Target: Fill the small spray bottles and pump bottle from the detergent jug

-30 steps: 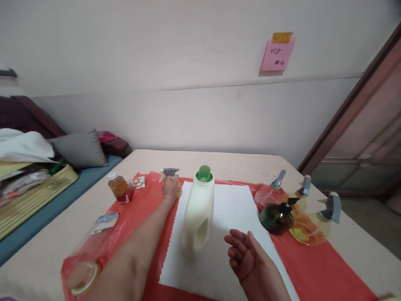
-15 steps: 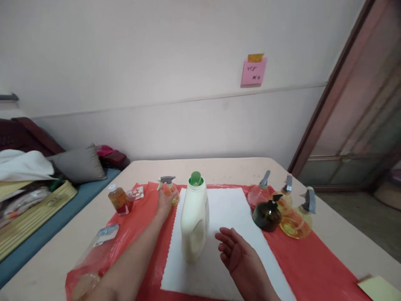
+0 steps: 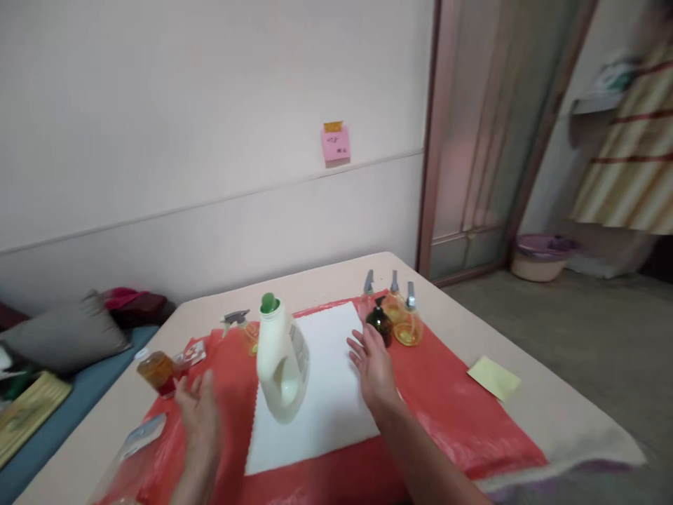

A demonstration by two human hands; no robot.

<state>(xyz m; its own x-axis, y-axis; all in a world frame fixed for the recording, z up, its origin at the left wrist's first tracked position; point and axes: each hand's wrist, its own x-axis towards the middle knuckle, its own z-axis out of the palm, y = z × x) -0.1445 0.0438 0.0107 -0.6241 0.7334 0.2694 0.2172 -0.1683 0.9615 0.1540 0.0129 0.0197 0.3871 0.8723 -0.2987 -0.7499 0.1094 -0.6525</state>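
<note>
My left hand (image 3: 198,410) is blurred, fingers apart with nothing in them, over the red plastic sheet (image 3: 231,421) near a bottle of amber liquid (image 3: 159,372). My right hand (image 3: 374,365) is open and empty, in front of a dark pump bottle (image 3: 379,321). Between the hands a large cream jug (image 3: 270,358) with a green spout and a side handle stands on the white cloth (image 3: 329,393). Behind the jug, to its left, is a yellowish spray bottle (image 3: 247,337) with a grey trigger head. Yellow spray bottles (image 3: 409,326) stand beside the dark one.
A pink note (image 3: 335,145) is taped to the wall. On the table's right lies a yellow paper pad (image 3: 494,377). A grey pillow (image 3: 68,337) rests on the left. A waste bin (image 3: 541,258) stands on the floor at the right.
The view has swung right. My left hand has let go of the left spray bottle and drawn back toward me. My right hand has moved nearer the dark pump bottle.
</note>
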